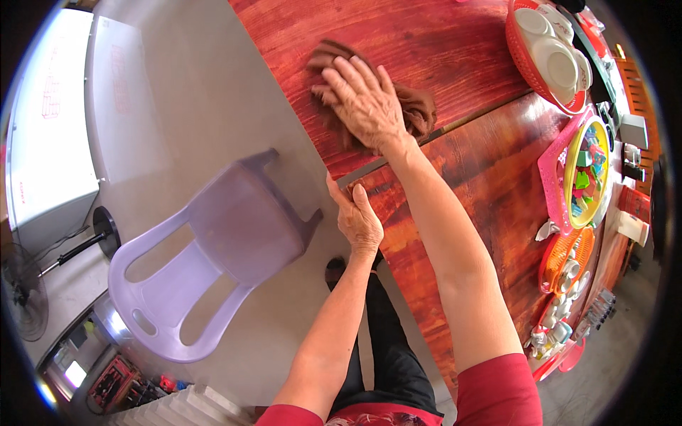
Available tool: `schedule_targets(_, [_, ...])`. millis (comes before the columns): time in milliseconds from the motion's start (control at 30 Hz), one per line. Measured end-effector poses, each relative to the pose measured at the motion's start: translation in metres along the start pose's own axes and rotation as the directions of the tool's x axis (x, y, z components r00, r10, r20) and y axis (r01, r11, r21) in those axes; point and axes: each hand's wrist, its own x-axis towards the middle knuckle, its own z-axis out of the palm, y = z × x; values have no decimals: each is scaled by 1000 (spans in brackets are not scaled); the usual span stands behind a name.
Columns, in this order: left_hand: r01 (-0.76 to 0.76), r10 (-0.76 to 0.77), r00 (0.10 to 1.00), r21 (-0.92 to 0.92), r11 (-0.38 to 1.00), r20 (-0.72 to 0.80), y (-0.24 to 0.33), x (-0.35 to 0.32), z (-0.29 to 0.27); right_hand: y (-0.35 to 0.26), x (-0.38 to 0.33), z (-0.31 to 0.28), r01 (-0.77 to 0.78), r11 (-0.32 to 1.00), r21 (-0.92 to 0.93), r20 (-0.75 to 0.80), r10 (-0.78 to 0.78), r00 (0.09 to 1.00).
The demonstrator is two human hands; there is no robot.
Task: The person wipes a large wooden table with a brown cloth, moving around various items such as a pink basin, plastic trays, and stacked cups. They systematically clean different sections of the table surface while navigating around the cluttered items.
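My right hand (366, 99) lies flat on a crumpled brown cloth (419, 110), fingers stretched out over it. Beneath the cloth is the reddish wood-grain table (462, 42), near its left edge. My left hand (357, 221) grips the table edge by a gap between two tabletop sections, thumb on top and index finger along the side. Its other fingers are partly hidden. The nearer tabletop section (455, 170) runs under my right forearm.
A lilac plastic chair (241, 206) stands on the grey floor to the left. Along the table's right side are a red basket of white bowls (518, 64), a pink tray (550, 170) with a yellow-rimmed basin (570, 167) of colourful pieces, and an orange basket (554, 263). White boxes (53, 113) stand far left.
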Motion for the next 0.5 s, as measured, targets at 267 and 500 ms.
schedule_targets(267, [-52,50,998,-42,998,-34,3,0,-8,-25,-51,-21,271,939,211,212,-314,925])
schedule_targets(500, [-170,161,980,-70,983,-118,-12,5,1,-20,-101,-58,170,936,307,170,-230,958])
